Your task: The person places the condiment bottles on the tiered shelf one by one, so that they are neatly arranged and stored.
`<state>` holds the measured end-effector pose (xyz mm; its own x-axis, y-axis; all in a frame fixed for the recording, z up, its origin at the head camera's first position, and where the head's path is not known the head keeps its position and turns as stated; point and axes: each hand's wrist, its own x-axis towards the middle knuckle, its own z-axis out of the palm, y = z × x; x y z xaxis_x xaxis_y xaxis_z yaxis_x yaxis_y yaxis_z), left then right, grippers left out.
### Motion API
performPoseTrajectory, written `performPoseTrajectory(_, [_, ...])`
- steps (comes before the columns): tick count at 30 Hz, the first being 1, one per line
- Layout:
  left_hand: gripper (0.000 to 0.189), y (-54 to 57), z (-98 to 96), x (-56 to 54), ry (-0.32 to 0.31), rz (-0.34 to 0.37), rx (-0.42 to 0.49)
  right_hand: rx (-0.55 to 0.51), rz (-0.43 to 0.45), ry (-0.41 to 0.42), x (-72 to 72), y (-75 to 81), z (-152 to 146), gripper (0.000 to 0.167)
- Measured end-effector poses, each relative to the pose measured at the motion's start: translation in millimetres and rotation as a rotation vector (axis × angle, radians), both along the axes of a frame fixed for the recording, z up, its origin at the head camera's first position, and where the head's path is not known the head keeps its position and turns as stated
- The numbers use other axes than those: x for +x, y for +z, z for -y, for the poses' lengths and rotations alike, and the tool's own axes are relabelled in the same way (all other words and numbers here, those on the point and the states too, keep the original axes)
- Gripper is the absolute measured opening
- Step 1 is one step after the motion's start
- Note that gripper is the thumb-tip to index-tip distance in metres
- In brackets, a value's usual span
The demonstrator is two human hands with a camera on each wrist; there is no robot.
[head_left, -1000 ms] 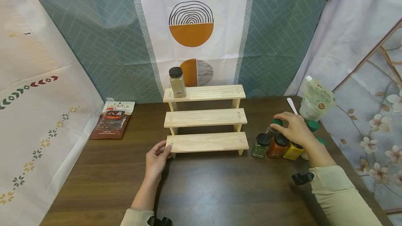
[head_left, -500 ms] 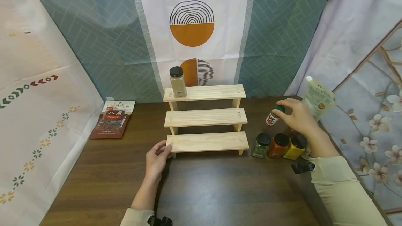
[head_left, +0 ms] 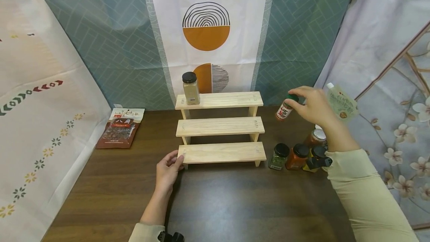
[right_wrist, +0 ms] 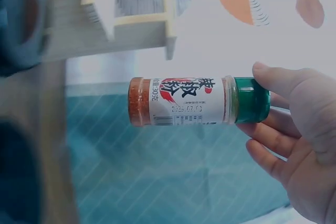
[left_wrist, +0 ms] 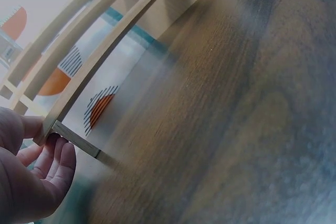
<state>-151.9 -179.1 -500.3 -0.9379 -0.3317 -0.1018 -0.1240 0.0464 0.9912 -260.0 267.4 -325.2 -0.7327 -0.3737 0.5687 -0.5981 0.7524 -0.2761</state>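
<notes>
My right hand (head_left: 315, 106) pinches a small spice bottle (right_wrist: 184, 102) by its green cap, between thumb and fingers. In the right wrist view the bottle shows reddish powder and a white label; in the head view it hangs tilted, right of the rack's top step. My left hand (head_left: 167, 171) grips the left end of the lowest step of a three-tier wooden rack (head_left: 220, 152), thumb on top and fingers below, as the left wrist view (left_wrist: 37, 171) of that hand also shows. On the top step's left end stands a jar (head_left: 191, 89) of pale powder with a black lid.
Right of the rack stand a green-filled jar (head_left: 279, 157), an orange jar (head_left: 297, 157) and a partly hidden yellow jar (head_left: 309, 164). A white-lidded jar (head_left: 315, 137) is behind them. A spouted pouch (head_left: 342, 102) leans at the far right; a brown packet (head_left: 120, 128) lies left.
My right hand has lifted the green-capped spice bottle from among the jars and carried it up and slightly left. The left hand stays on the rack.
</notes>
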Motion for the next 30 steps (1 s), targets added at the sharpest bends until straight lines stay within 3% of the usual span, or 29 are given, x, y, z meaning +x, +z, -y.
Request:
performPoseTrajectory(6, [0.033, -0.9, 0.5, -0.1, 0.004, 0.000, -0.001, 0.011, 0.064, -0.005, -5.6, 27.2, 18, 0.032])
performPoseTrajectory(13, [0.032, 1.2, 1.1, -0.3, 0.000, -0.003, -0.002, 0.021, 0.107, 0.035, -18.1, 47.3, 43, 0.035])
performPoseTrajectory(21, [0.033, 1.6, 1.4, 0.3, -0.002, 0.004, -0.003, -0.002, 0.148, 0.084, -36.4, 52.4, 77, 0.035])
performPoseTrajectory(30, [0.032, 1.9, 0.9, 1.2, -0.001, -0.010, 0.005, -0.076, 0.121, 0.169, -48.2, 49.1, 113, 0.033])
